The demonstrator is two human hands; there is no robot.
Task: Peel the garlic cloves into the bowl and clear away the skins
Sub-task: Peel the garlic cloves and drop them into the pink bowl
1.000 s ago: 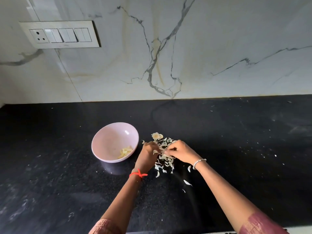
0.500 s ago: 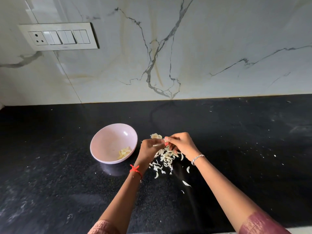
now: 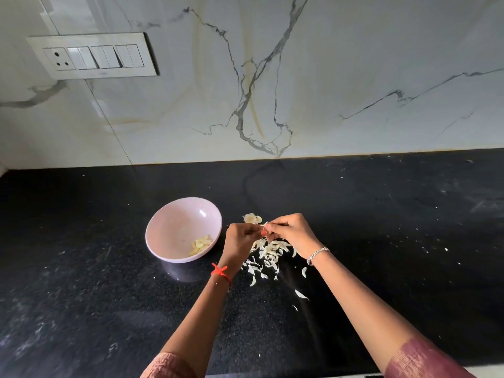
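Note:
A pale pink bowl stands on the black counter, with several peeled garlic cloves at its right side. Just right of it, my left hand and my right hand meet above the counter and pinch one small garlic clove between their fingertips; most of the clove is hidden by my fingers. Below my hands lies a heap of white garlic skins. A small clump of unpeeled garlic sits just behind my hands.
Loose skin flakes lie scattered toward the front, between my forearms. The black counter meets a marble wall at the back. A switch plate is on the wall at upper left.
Both hands have lifted from the skin heap with a clove pinched between them and now hold it a little higher and farther back. The bowl has not moved.

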